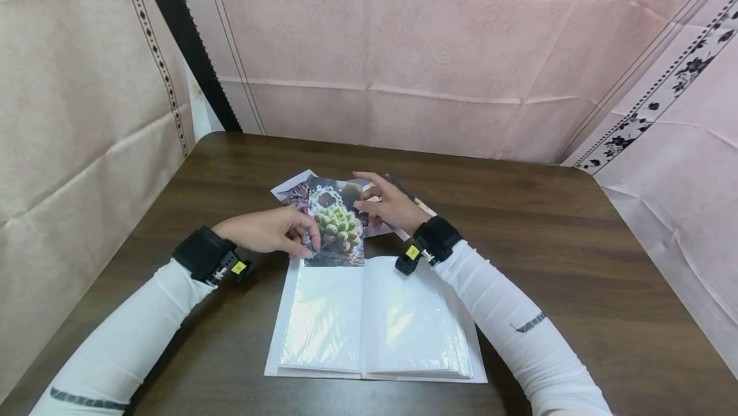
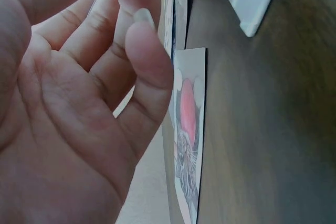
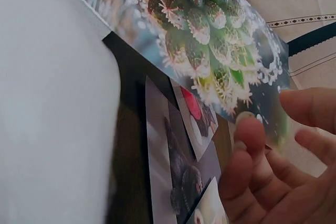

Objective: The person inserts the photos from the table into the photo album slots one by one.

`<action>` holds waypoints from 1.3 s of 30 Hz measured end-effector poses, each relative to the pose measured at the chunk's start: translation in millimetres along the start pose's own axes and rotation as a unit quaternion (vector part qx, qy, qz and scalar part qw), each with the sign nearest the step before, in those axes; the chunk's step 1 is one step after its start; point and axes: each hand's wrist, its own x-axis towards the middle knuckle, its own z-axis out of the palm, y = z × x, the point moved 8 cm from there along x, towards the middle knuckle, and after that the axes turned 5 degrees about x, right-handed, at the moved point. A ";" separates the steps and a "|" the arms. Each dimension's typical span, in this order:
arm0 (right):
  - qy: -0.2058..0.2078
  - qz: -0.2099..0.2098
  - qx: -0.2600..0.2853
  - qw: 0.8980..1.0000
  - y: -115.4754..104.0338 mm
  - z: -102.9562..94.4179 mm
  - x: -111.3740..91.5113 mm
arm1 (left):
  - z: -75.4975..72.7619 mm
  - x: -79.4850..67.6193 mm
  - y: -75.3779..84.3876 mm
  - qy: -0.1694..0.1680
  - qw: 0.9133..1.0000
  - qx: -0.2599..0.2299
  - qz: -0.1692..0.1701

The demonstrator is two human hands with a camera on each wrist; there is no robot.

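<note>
A photo of a green succulent stands over the top edge of an open white album. Its lower end overlaps the top of the left clear-sleeved page. My left hand pinches the photo's lower left edge between thumb and fingers. At the upper right edge is my right hand, its thumb and fingers parted and fingertips right at the photo's border. The right wrist view shows the succulent photo tilted, with the right hand's fingertips close to its corner.
Several other photos lie behind the succulent one, among them a print with a pink patch and a dark-toned print. The brown wooden table extends to both sides. Pale patterned cloth hangs beyond its far edge.
</note>
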 end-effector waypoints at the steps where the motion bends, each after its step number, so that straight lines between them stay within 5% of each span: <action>1: -0.003 -0.006 0.000 1.000 -1.4 0.6 0.2 | 0.5 -0.1 0.2 -0.002 1.000 -0.002 0.000; 18: 0.051 -0.065 -0.046 0.996 -8.9 -8.6 -1.0 | 3.2 -0.4 -1.6 -0.013 1.000 -0.015 -0.003; 39: 0.013 -0.109 -0.062 0.992 -13.9 -3.4 -3.7 | 3.4 0.9 -4.0 -0.010 1.000 -0.003 -0.006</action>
